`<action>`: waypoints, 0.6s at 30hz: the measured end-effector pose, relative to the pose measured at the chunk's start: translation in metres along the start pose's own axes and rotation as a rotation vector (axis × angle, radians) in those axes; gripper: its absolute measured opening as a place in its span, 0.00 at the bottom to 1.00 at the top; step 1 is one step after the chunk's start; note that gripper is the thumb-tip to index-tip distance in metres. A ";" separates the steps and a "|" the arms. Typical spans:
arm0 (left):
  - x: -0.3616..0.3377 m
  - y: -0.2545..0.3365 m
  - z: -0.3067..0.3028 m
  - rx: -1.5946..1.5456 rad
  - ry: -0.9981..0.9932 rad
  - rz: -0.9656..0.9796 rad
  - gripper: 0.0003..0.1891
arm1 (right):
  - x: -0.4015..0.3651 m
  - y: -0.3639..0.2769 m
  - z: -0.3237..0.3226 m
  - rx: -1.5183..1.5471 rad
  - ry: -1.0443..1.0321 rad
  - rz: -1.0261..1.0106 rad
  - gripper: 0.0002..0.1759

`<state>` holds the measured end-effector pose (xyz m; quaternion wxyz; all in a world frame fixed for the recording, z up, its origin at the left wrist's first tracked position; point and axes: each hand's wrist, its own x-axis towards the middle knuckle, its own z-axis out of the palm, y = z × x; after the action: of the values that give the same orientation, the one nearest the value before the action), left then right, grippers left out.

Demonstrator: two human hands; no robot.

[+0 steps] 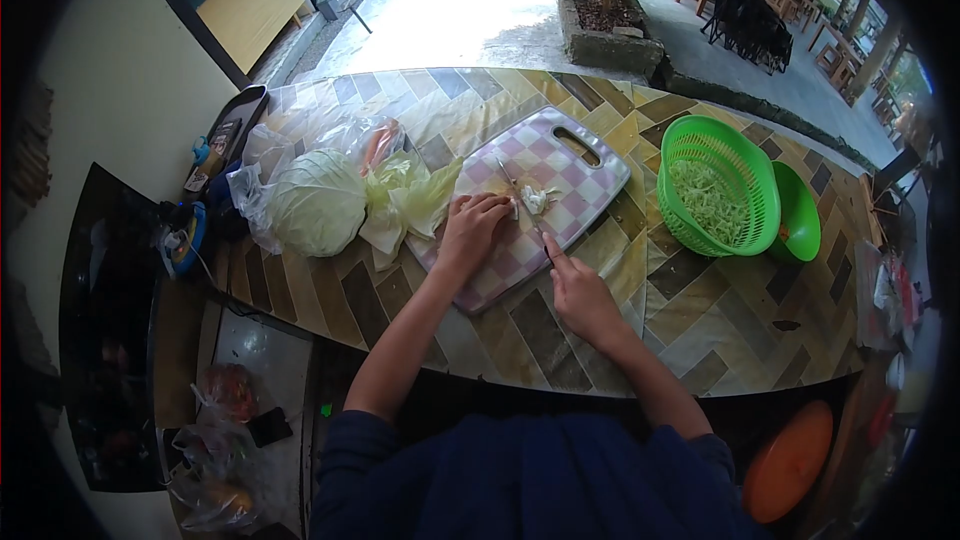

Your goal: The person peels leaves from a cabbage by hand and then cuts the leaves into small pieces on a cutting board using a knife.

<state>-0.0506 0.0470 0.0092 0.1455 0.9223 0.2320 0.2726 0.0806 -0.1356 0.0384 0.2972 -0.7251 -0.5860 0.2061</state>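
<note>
My right hand (585,302) grips the handle of a knife (527,208), whose blade points away from me across a pink-and-white checkered cutting board (488,275). My left hand (476,230) is on the board just left of the blade, fingers curled down and closed. What they press on is mostly hidden; a small pale bit shows at the fingertips. Finely cut white pieces (538,201) lie right of the blade. Left of the board are loose pale-green cabbage leaves (408,195) and a whole cabbage (318,202).
A green basket (672,215) of shredded cabbage (708,202) stands at the right, beside a green bowl (800,215). Plastic bags (270,150), one with orange carrots (381,143), lie behind the cabbage. A black tray (240,120) sits at the table's left end.
</note>
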 end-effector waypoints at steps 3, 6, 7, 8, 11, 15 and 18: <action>-0.002 0.004 0.002 0.032 0.082 0.007 0.11 | 0.001 0.003 0.006 0.067 0.050 -0.048 0.32; 0.001 0.007 -0.001 -0.011 0.100 -0.029 0.10 | -0.003 0.000 0.010 0.100 0.054 -0.043 0.32; 0.002 0.008 -0.001 -0.021 0.098 -0.068 0.10 | -0.004 0.000 0.010 0.108 0.052 -0.034 0.32; 0.004 0.009 -0.001 -0.030 0.095 -0.105 0.10 | -0.005 0.000 0.011 0.111 0.056 -0.034 0.32; 0.006 0.006 -0.001 0.007 0.068 -0.083 0.10 | -0.006 0.001 0.011 0.126 0.060 -0.022 0.32; 0.005 0.007 0.001 0.037 0.074 -0.056 0.10 | -0.004 -0.001 0.010 0.134 0.066 -0.040 0.32; 0.005 0.009 0.007 0.077 0.135 -0.065 0.08 | -0.007 -0.003 0.013 0.149 0.064 -0.045 0.32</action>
<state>-0.0400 0.0408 0.0097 0.1026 0.8987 0.2813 0.3204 0.0685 -0.1391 0.0304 0.3735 -0.6938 -0.5755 0.2189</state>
